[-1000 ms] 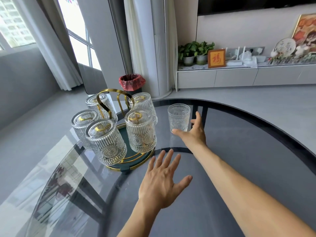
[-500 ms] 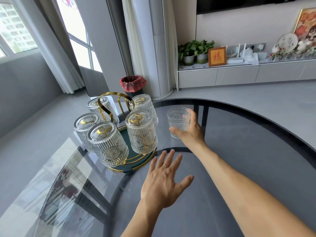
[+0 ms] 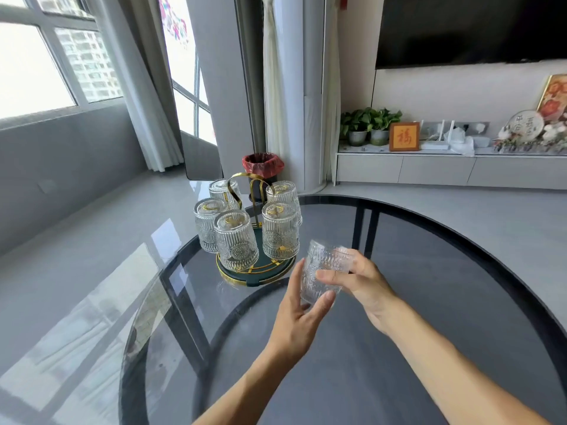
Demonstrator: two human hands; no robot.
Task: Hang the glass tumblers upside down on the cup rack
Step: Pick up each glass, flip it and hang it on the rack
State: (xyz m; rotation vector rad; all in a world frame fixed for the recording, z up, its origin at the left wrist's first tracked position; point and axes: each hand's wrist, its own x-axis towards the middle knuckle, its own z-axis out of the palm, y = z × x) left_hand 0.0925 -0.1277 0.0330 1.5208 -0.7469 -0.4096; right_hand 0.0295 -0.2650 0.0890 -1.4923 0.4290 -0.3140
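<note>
- Holding the last glass tumbler (image 3: 325,271) above the dark glass table (image 3: 429,302) with both hands, I am in the step between picking up and hanging.
- My right hand (image 3: 365,286) is closed around the right side of the tumbler, with the thumb across its front.
- My left hand (image 3: 296,314) is half open and supports it from below and from the left; the fingertips (image 3: 326,297) touch near its bottom edge.
- The tumbler is a little tilted. I cannot tell for sure which end is the mouth, because the glass is clear and a bit blurred.
- The cup rack (image 3: 254,268) with its gold handle and green round tray stands just behind and to the left of my hands, near but not touching them.
- Five tumblers already hang on it upside down; the nearest one (image 3: 235,239) is at the front left and another (image 3: 280,231) at the front right.
- I judge the task is almost finished, with only this one glass left.
- The next move, I think, asks me to make sure the mouth faces down, then to find a free gold peg. I cannot see a free peg from here, as the hung glasses hide them.
- I should lower the glass slowly, because the tumblers stand close together and glass against glass can chip.
</note>
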